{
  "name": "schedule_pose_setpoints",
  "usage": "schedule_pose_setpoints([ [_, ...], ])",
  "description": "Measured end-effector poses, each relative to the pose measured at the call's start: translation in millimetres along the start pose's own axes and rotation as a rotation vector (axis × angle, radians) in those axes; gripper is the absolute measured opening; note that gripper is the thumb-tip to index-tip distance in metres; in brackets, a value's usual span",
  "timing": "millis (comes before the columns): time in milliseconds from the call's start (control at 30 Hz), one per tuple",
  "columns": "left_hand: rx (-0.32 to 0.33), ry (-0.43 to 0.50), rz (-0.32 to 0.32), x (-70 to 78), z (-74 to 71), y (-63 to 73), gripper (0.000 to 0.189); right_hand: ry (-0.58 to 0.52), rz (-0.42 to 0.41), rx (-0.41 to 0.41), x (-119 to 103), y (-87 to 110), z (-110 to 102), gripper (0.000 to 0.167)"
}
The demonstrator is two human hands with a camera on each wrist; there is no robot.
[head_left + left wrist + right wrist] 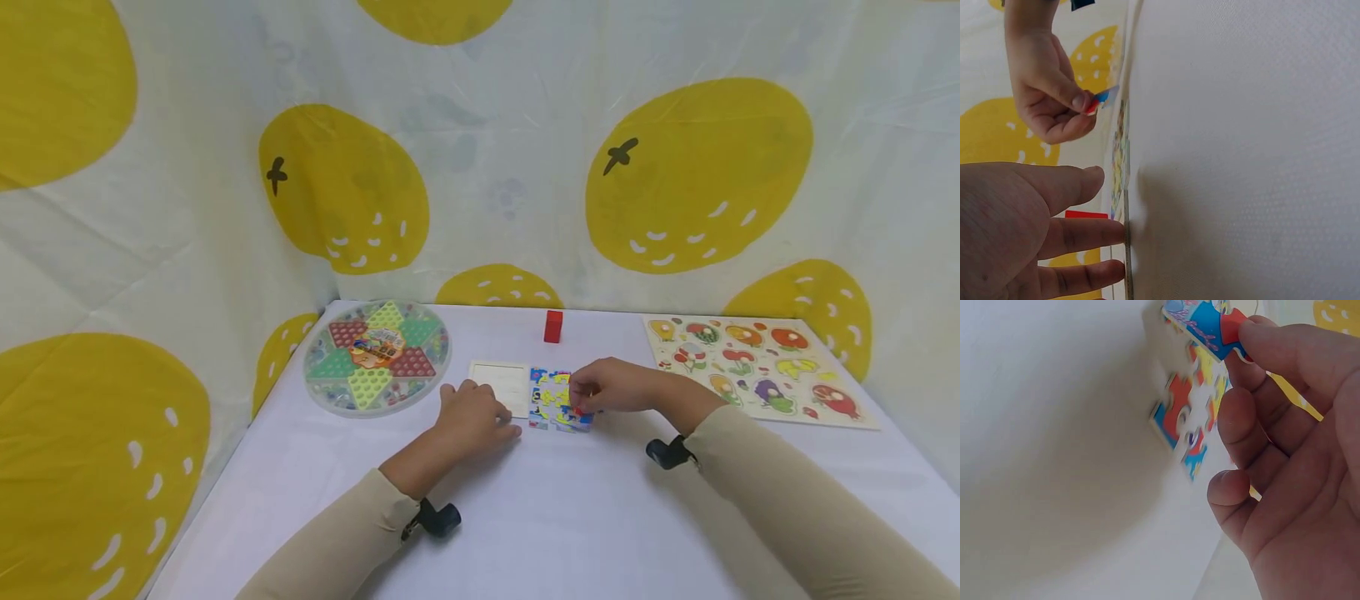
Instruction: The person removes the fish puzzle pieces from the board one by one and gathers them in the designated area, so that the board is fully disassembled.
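My right hand (615, 386) pinches a blue-and-red jigsaw piece (1207, 324) between thumb and index finger, with the other fingers curled loosely. The piece is held tilted over a patch of other colourful jigsaw pieces (1179, 394), which lie close together with gaps between some of them. Beside that patch is a pale, shallow puzzle frame (501, 382). My left hand (471, 419) reaches to the near left side of this frame, fingers spread and holding nothing. In the left wrist view its fingertips (1113, 230) are right at the frame's edge.
A round Chinese checkers board (411, 363) lies to the left under a clear cover. Behind the jigsaw pieces stands a small red block (552, 327). A fruit peg puzzle board (761, 367) is at the right. A curtain with yellow fruit shapes (697, 175) hangs behind the white table (570, 517).
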State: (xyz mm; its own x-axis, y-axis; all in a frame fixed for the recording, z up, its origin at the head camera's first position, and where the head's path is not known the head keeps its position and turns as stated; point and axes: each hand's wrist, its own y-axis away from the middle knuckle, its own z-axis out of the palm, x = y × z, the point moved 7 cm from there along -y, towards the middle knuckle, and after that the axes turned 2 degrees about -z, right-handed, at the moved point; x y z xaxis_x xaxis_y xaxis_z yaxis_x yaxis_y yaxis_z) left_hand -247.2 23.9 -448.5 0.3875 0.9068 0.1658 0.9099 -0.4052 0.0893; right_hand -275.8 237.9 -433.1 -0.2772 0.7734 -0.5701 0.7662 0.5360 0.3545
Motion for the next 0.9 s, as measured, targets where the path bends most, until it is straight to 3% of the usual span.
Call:
schedule_pose_setpoints([
  [400, -0.005, 0.008, -0.011, -3.2, 2.9, -3.2, 0.038, -0.01, 0.029, -0.025, 16.6, 8.9, 4.2, 0.01],
  [900, -0.009, 0.017, -0.013, -2.1, 1.9, -2.0, 0.037, -0.028, 0.047, 0.075, 26.0, 9.6, 2.8, 0.013],
])
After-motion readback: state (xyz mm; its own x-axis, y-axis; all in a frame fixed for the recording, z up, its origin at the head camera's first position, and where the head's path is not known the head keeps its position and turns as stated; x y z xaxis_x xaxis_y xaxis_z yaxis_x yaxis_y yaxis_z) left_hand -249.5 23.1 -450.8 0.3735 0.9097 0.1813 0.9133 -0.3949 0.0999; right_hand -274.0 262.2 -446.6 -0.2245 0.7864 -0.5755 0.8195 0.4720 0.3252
